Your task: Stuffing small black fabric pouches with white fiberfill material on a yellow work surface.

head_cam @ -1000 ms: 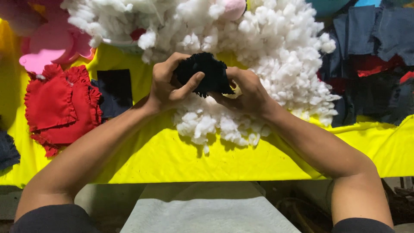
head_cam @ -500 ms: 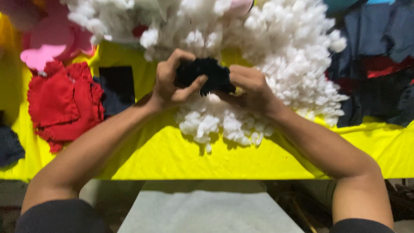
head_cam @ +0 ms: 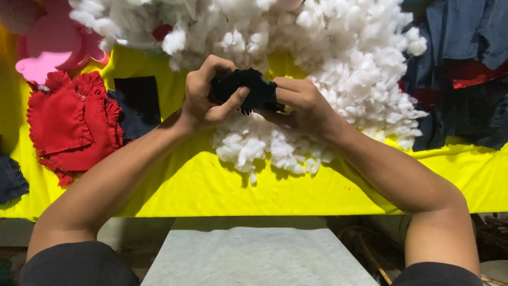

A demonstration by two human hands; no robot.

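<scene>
fabric piece (head_cam: 246,90) above stuffing heap (head_cam: 328,63), ruffled cloths (head_cam: 69,124) left

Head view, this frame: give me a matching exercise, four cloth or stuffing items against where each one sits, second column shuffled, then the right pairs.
Items:
1. black fabric piece
2. white stuffing pile
3. red frilled pieces
4. pink shapes

Places:
A. stacked left of the left hand, on the yellow cloth
B. far left corner at the top
C. gripped between both hands, the right hand on its right side
D. heaped across the middle, behind and under the hands

Pairs: 1-C, 2-D, 3-A, 4-B
</scene>
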